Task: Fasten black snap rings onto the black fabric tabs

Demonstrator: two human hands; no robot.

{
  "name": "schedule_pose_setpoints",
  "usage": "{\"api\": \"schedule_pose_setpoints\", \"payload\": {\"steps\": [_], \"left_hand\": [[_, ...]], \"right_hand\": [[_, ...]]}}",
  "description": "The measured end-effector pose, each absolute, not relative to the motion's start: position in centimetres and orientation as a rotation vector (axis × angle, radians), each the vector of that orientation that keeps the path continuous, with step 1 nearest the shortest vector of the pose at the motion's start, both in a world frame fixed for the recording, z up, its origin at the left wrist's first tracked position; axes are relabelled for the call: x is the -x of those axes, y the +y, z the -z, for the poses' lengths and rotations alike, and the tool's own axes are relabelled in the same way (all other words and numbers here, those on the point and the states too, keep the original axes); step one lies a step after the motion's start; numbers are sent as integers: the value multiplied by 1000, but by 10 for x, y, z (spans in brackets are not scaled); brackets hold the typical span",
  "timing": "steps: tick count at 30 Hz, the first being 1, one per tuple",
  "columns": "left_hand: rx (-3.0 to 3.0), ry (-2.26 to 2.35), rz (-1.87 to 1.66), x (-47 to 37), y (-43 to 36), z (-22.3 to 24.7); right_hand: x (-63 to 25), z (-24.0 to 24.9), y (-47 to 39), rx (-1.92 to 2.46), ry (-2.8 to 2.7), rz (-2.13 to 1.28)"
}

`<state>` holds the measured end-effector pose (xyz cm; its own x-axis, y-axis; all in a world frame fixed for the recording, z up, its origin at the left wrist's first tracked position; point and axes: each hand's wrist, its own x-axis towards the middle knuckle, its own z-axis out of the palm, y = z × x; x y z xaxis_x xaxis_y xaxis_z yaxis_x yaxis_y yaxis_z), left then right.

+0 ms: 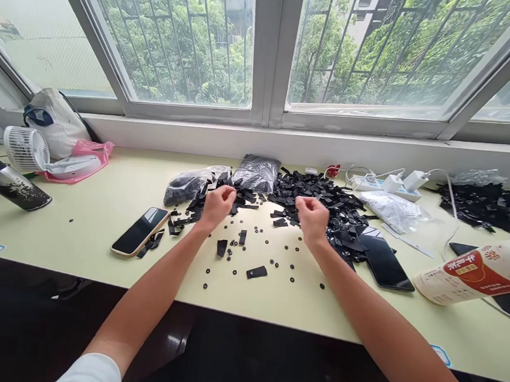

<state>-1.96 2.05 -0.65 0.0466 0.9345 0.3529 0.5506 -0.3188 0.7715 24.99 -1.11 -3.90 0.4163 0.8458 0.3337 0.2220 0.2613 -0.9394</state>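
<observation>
My left hand (218, 206) is closed in a pinch above the left part of the black pieces; whatever it holds is too small to make out. My right hand (312, 218) is also pinched, over the front of the large heap of black fabric pieces (341, 221), its contents hidden. The two hands are well apart. Between and below them, small round black parts (292, 280) lie scattered on the pale yellow table (141, 288). A black piece with a small mark (256, 272) lies near the front, and a darker square piece (221, 247) is behind it.
Phones lie at left (140, 231) and right (384, 261). Plastic bags (256, 172) stand behind the hands. A paper cup (473, 272), power strip (387, 188) and another black heap (492, 207) are at right; a fan (26, 148) and bottle (10, 183) at left.
</observation>
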Motion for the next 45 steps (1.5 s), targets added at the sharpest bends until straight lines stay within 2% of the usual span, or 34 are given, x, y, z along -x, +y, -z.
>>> {"api": "schedule_pose_setpoints", "payload": {"steps": [3,5,8,15,19,25,35,39,45], "left_hand": [[-2033,1915,-966,46,35,9],[-2021,1989,-895,55,40,13],[-2040,1992,-820,57,41,20],[-2078,1861,-800,50,38,19],[-2153,1841,-862,46,30,9],[-2164,1773,-607,32,20,7],[-2105,1563,-818,28,21,5],[-2024,1303,-843,19,14,-3],[-1728,863,-815,-7,-3,-7]], "right_hand": [[-278,42,5,1474,-855,-205],[-287,42,9,1532,-802,-23],[-281,38,4,1484,-938,61],[-243,33,-19,1213,-1749,-211],[-240,41,-19,1179,-2006,-318],[-244,43,-20,1445,-2033,-200],[-244,49,-17,1449,-1985,-226],[-239,37,-21,1275,-1873,-205],[-220,29,-33,1023,-1947,-565]]}}
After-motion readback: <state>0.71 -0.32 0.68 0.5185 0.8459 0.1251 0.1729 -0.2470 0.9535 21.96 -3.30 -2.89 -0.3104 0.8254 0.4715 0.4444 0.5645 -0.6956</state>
